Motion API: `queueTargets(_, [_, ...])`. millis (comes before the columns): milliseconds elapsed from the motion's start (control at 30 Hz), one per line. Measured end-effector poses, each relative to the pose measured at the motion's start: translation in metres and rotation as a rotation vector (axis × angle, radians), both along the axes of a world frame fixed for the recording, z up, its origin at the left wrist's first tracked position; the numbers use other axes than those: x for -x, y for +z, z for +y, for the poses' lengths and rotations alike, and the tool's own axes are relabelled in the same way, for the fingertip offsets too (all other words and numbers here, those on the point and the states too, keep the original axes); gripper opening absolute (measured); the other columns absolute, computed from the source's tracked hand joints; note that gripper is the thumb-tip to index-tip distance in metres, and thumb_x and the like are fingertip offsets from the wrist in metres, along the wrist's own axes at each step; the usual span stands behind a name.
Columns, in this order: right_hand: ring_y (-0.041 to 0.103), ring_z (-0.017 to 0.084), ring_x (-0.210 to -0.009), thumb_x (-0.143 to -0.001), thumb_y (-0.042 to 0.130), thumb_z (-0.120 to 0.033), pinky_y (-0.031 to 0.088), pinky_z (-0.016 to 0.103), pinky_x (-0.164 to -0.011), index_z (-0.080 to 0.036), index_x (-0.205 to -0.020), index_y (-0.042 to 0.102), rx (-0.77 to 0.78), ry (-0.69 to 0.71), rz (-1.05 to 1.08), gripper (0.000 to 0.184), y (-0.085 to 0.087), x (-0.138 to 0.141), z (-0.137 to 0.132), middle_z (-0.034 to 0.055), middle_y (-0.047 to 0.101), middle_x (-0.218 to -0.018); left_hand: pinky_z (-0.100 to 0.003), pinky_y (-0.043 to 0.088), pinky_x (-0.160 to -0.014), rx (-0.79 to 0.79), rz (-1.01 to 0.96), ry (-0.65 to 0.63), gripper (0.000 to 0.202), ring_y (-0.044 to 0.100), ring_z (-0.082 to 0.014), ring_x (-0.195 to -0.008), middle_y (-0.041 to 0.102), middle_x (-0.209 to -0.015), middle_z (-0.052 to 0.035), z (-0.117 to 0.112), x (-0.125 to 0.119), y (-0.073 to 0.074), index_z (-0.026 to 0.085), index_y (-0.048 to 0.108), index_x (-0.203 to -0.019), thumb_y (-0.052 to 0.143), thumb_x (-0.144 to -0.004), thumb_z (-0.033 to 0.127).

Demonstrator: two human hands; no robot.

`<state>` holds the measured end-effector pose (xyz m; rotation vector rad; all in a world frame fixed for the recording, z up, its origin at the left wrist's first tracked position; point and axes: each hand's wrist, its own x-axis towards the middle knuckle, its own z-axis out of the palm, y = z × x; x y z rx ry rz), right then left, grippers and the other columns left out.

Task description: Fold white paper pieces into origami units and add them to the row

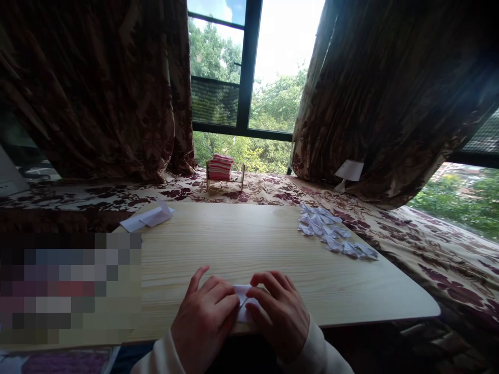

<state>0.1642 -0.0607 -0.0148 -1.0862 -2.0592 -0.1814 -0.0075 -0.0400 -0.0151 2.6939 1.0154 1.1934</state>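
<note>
**Two hands press a small paper on a wood table**

The table point(273, 249) is light wood w/ a smooth top. At 6 o'clock, by the near edge, lies a small white paper point(242, 297). The L hand point(205, 318) & R hand point(278, 311) both sit on it, fingers bent and close together, pinning the paper flat. The fingertips of the two hands nearly meet on top of it.

At 2 o'clock on the table is a pile point(331, 231) of little folded white bits. At 10 o'clock, by the far corner, lie some flat sheets point(148, 217). At 8 o'clock there's a blurry patch; can't tell what it is.

Behind the table runs a cloth point(429, 249) w/ dark red flowers. On it at 12 o'clock stands a tiny wood rack point(224, 183) w/ a red & white striped thing on top. At 1 o'clock is a small white card point(350, 170).

Brown curtains point(97, 88) hang on both sides. Between them is a window point(249, 67) w/ green trees & bright sky outside.
</note>
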Motion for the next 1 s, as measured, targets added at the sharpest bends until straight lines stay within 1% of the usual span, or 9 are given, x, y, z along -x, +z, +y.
queueTargets(67, [0.052,0.016,-0.071,-0.086,0.044,-0.015,0.039,0.03,-0.067,-0.019,-0.072,0.06,-0.048,0.01,-0.038,0.021,-0.001,-0.002,-0.006,0.0027,0.061,-0.076,-0.047,0.016,-0.101,-0.017,0.033,-0.031,0.02,0.055,-0.0148,-0.077,0.063,-0.072,0.0037,0.002,0.002,0.003,0.021,0.058,-0.07,0.045,-0.084,0.017])
queueTargets(133, [0.053,0.014,-0.068,-0.086,0.042,-0.013,0.039,0.028,-0.065,-0.019,-0.074,0.06,-0.102,0.035,-0.068,0.022,-0.004,-0.005,-0.01,0.0019,0.062,-0.073,-0.044,0.016,-0.102,-0.044,0.048,-0.078,0.019,0.056,-0.0149,-0.083,0.065,-0.078,0.0035,0.004,0.005,0.006,0.021,0.058,-0.071,0.045,-0.083,0.014])
queueTargets(200, [0.055,0.015,-0.071,-0.088,0.042,-0.02,0.04,0.028,-0.067,-0.018,-0.082,0.061,-0.184,0.038,-0.091,0.02,-0.007,-0.007,-0.011,0.0031,0.065,-0.077,-0.04,0.017,-0.103,-0.077,0.065,-0.129,0.017,0.056,-0.0149,-0.089,0.067,-0.086,0.0028,0.007,0.006,0.007,0.02,0.058,-0.075,0.046,-0.082,0.012])
queueTargets(300, [0.058,0.017,-0.074,-0.09,0.038,-0.034,0.04,0.03,-0.069,-0.017,-0.085,0.062,-0.272,0.032,-0.117,0.03,-0.009,-0.009,-0.01,0.0047,0.067,-0.08,-0.037,0.018,-0.103,-0.095,0.103,-0.165,0.017,0.056,-0.0144,-0.092,0.067,-0.091,0.002,0.011,0.008,0.007,0.02,0.058,-0.079,0.044,-0.083,0.012])
queueTargets(400, [0.058,0.016,-0.069,-0.091,0.035,-0.037,0.04,0.029,-0.066,-0.017,-0.082,0.062,-0.262,0.029,-0.12,0.034,-0.009,-0.01,-0.009,0.0039,0.067,-0.077,-0.037,0.018,-0.104,-0.089,0.111,-0.177,0.019,0.057,-0.0136,-0.092,0.067,-0.093,0.0026,0.015,0.008,0.003,0.021,0.058,-0.08,0.042,-0.084,0.012])
queueTargets(533, [0.059,0.016,-0.068,-0.092,0.033,-0.039,0.039,0.029,-0.066,-0.018,-0.083,0.062,-0.248,0.024,-0.111,0.036,-0.009,-0.01,-0.008,0.0031,0.067,-0.077,-0.037,0.021,-0.103,-0.075,0.104,-0.197,0.021,0.058,-0.0129,-0.09,0.068,-0.092,0.0025,0.016,0.01,0.0,0.022,0.058,-0.084,0.04,-0.085,0.013])
queueTargets(800, [0.058,0.016,-0.066,-0.092,0.033,-0.039,0.038,0.029,-0.065,-0.019,-0.081,0.062,-0.231,0.011,-0.105,0.037,-0.008,-0.009,-0.01,0.0028,0.067,-0.075,-0.037,0.024,-0.104,-0.011,0.125,-0.234,0.022,0.059,-0.0125,-0.089,0.068,-0.09,0.0009,0.014,0.014,0.007,0.021,0.058,-0.084,0.039,-0.084,0.01])
queueTargets(1000, [0.058,0.016,-0.069,-0.091,0.035,-0.038,0.039,0.029,-0.066,-0.019,-0.083,0.062,-0.218,0.031,-0.097,0.034,-0.009,-0.009,-0.009,0.0035,0.067,-0.078,-0.038,0.022,-0.104,-0.012,0.14,-0.241,0.022,0.059,-0.013,-0.088,0.068,-0.092,0.0012,0.014,0.015,0.009,0.021,0.058,-0.085,0.04,-0.084,0.009])
